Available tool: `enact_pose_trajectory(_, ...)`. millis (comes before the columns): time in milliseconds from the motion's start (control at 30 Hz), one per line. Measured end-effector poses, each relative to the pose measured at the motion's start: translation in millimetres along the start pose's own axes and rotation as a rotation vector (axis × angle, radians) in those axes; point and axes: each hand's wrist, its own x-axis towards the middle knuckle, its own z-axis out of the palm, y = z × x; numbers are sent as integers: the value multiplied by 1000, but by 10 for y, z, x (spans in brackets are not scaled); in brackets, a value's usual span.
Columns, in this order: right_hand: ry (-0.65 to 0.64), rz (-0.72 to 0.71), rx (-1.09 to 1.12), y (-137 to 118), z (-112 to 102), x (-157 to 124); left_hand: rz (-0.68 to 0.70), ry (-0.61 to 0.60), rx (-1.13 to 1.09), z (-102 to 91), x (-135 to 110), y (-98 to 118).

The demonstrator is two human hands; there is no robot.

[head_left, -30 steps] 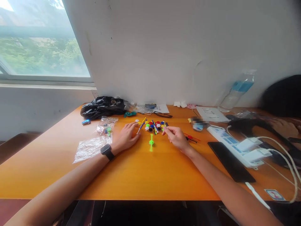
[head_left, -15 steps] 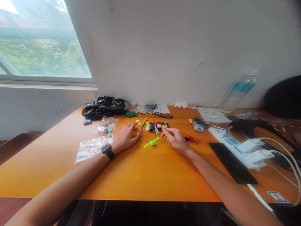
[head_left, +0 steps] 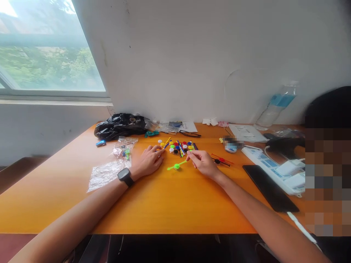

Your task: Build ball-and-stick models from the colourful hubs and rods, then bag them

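The right hand point(head_left: 201, 162) had its thumb and forefinger drawn close together at the far right tip of the green two-armed piece point(head_left: 177, 167), though I could not tell whether they pinched it or only hovered beside it. The left hand point(head_left: 148, 160) lay on the left with bent fingers, against the near end of a thin rod point(head_left: 166, 143) (whether it gripped that rod, I could not tell).

The green piece, glossy and plastic-looking, sat between the hands on the smooth orange-brown table point(head_left: 164, 204), its two slim arms slanting out from a round hub. Just beyond it were small round caps point(head_left: 171, 150) in white, red, yellow, blue, green and black, with more slender rods point(head_left: 180, 148) among them. Red and black pieces point(head_left: 219, 160) of similar form lay right of the right hand.

A crinkled clear wrapper point(head_left: 102, 175) spread left of the dark watch point(head_left: 124, 174); farther off slumped a shiny black bag point(head_left: 120, 126). On the right lay a black phone point(head_left: 270, 188) and a white power strip point(head_left: 255, 157), and a pixelated block hid the edge beyond. The bottle point(head_left: 270, 115) wore a blue label, its wording illegible; print on the far-right paper point(head_left: 248, 132) was too small to read.
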Motion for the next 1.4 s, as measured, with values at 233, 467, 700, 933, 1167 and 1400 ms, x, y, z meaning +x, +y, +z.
enact_pose_trajectory(233,-10,-27,-45,10,3,-1,-39,72,-34,29,34,45)
enact_pose_trajectory(467,-8,-42,-59,12,1,-3,-68,60,-81,-93,16,112)
enact_pose_trajectory(700,-47,-48,-75,-17,-2,-18,14,-36,-140,-138,-12,-18)
enact_pose_trajectory(933,-44,-57,-89,-12,23,-17,2,35,-136,-16,22,-77)
enact_pose_trajectory(1167,-51,-168,-194,-27,11,-38,9,41,-154,-40,26,-47)
enact_pose_trajectory(1400,-259,-417,-324,-70,52,-118,2,52,-185,-29,22,-65)
